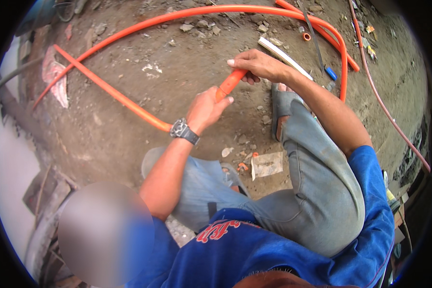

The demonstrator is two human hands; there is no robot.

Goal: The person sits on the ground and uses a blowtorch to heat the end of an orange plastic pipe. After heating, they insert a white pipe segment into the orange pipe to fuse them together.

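Between my hands I hold an orange plastic pipe [234,80]. My left hand [205,109] is closed round its lower part, and a watch [184,131] is on that wrist. With fingers and thumb, my right hand [260,66] grips the upper end, covering it. A seam crosses the pipe just above my left hand; whether two pieces meet there I cannot tell. From behind my left wrist an orange length [125,102] runs out to the left, seemingly part of the same pipe; my hand hides the link.
A long orange pipe [187,15] arches across the dirt ground. Near my right forearm lie a white plastic strip [284,57], a thin-bladed tool with a blue handle [330,73] and an orange ring [306,36]. A reddish hose [375,89] runs along the right. A packet [267,165] lies between my feet.
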